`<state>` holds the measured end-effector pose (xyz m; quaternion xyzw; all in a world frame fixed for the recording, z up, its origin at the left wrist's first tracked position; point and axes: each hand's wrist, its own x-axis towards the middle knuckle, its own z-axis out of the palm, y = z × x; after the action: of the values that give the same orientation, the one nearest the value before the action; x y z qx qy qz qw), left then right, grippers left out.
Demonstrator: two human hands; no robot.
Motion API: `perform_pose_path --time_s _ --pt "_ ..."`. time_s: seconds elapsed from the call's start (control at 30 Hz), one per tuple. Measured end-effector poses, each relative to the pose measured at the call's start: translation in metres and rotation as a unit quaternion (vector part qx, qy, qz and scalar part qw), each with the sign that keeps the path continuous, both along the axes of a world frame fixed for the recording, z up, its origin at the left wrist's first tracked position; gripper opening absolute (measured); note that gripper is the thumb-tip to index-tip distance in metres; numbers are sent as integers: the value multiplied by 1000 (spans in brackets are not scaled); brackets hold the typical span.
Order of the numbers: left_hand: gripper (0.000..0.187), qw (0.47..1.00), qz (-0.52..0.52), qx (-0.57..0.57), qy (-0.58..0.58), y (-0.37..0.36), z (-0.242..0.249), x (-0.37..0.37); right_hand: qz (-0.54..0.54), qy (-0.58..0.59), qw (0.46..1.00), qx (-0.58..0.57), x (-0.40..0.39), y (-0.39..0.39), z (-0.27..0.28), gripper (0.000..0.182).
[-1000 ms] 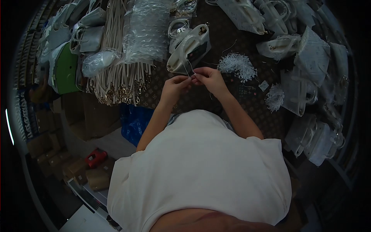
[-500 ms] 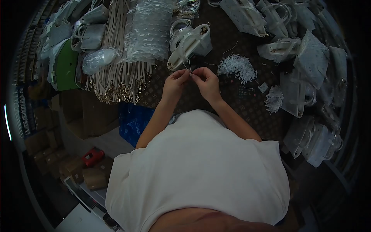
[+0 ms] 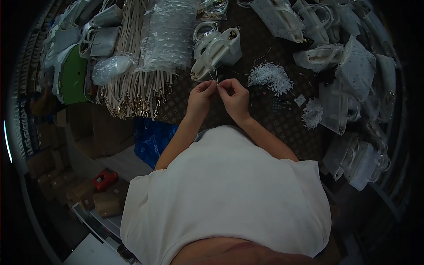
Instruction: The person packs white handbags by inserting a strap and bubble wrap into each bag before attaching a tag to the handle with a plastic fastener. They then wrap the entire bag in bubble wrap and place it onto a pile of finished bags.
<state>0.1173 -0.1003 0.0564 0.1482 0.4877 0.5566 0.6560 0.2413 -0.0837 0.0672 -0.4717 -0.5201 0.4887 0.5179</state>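
I see my left hand (image 3: pixel 201 93) and right hand (image 3: pixel 234 96) brought together over the patterned surface (image 3: pixel 265 115), fingertips pressed on a thin pale thread (image 3: pixel 213 76) that runs up toward the white handbag (image 3: pixel 217 53) lying just beyond them. Both hands pinch the thread where they meet; the detail between the fingertips is too small to read. My worry is slip: the thread looks fine, and a loose pinch could let it drop out of sight against the busy pattern. A sharp pull might tip the handbag toward me or snap the thread. The heap of white tags (image 3: pixel 270 77) sits near my right hand, so a wide elbow move could scatter it
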Motion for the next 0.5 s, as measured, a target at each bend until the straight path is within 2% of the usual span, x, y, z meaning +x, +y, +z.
perform_pose_path --time_s 0.1,0.17,0.2,0.27,0.3,0.37,0.5 --pt "18 1000 -11 8 16 0 3 1 -11 -3 1000 5 -2 0 -1 6" --pt "18 992 -31 -36 -120 0 -4 -5 0 -10 1000 11 -1 -1 -3 7" --pt "18 991 -33 -33 -122 -1 -8 -8 10 -17 1000 18 0 0 -4 7" --pt "19 944 -62 -90 -310 -3 -19 -13 18 -15 1000 17 1 0 -7 7" --pt "19 944 -65 -87 -312 -2 -23 -15 29 -9 999 13 1 0 -9 8" --pt "21 897 -117 -39 -425 -1 -33 -19 42 13 999 -1 1 1 -11 8" --pt "21 933 -52 -80 -347 4 -20 -20 90 51 995 0 1 14 -15 9"
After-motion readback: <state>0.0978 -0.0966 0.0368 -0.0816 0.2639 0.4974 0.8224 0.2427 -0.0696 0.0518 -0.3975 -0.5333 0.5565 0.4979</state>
